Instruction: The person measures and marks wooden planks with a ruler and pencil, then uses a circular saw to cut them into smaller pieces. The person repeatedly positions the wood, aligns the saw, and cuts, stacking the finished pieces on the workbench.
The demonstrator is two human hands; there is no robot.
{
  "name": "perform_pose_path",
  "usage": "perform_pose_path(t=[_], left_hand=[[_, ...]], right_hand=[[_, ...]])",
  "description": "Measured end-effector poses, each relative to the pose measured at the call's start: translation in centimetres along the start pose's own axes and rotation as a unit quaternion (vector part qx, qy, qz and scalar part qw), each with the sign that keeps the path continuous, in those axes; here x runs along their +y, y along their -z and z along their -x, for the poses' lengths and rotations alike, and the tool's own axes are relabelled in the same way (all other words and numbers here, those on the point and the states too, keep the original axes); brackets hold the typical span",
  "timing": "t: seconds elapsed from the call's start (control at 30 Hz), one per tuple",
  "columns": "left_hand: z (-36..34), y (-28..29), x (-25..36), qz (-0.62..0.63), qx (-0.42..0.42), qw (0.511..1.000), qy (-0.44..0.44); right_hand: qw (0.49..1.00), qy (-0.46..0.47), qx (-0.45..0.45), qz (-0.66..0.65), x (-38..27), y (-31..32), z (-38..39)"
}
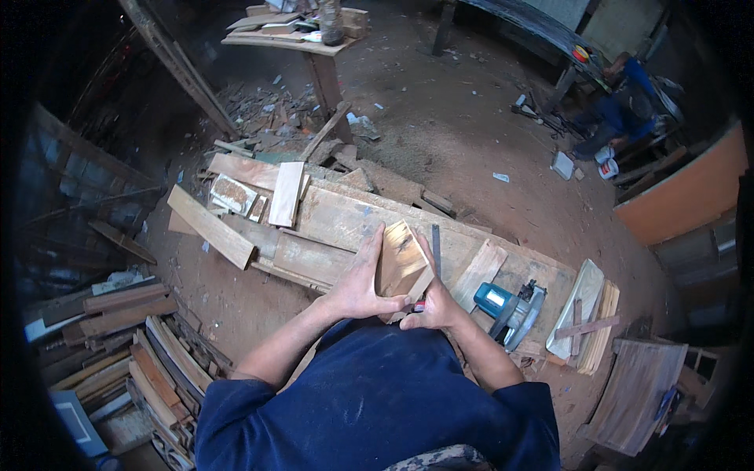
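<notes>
Between both hands I hold a short wooden block [399, 271], tilted in front of my body above the workbench. Its upper part is pale with dark streaks, and the lower face is browner. My left hand [353, 286] grips its left side, thumb across the near end and fingers up along the edge. My right hand [436, 304] clasps the opposite side, its fingers partly hidden behind the wood. A small red and black item [419, 306] shows beside the right palm; I cannot tell what it is. Just beyond the right hand is a dark flat metal strip [436, 242].
On the workbench [338, 218] lie a teal circular saw [506, 310] to the right and loose boards [212, 228] to the left. Stacked offcuts [157, 369] fill the lower left. A person in blue [624, 106] crouches at the far right. A cluttered stand [294, 38] is at the back.
</notes>
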State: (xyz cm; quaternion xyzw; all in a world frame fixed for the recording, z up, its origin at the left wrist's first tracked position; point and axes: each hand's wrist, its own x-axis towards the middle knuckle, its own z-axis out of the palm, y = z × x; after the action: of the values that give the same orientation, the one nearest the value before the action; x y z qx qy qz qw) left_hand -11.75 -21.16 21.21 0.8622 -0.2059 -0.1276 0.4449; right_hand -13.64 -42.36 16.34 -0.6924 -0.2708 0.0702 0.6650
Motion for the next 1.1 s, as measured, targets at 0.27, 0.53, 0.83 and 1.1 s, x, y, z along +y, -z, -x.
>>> perform_pose_path(t=[0.27, 0.53, 0.83, 1.1], left_hand=[[1.5, 0.3, -0.9, -0.064, 0.047, 0.995, 0.055], [3.0, 2.1, -3.1, -0.129, 0.052, 0.984, 0.109], [5.0, 6.6, -15.5, 0.261, 0.238, 0.921, 0.163], [7.5, 6.4, -16.8, 0.627, 0.196, 0.734, 0.172]], right_hand=[[0.985, -0.073, 0.023, -0.155, 1.0, -3.2, -0.7], [0.949, -0.223, 0.099, -0.2, 2.4, -6.1, -3.3], [0.82, -0.316, 0.219, -0.424, 7.7, -10.1, -6.5], [0.775, -0.315, 0.217, -0.503, 9.2, -12.9, -10.4]])
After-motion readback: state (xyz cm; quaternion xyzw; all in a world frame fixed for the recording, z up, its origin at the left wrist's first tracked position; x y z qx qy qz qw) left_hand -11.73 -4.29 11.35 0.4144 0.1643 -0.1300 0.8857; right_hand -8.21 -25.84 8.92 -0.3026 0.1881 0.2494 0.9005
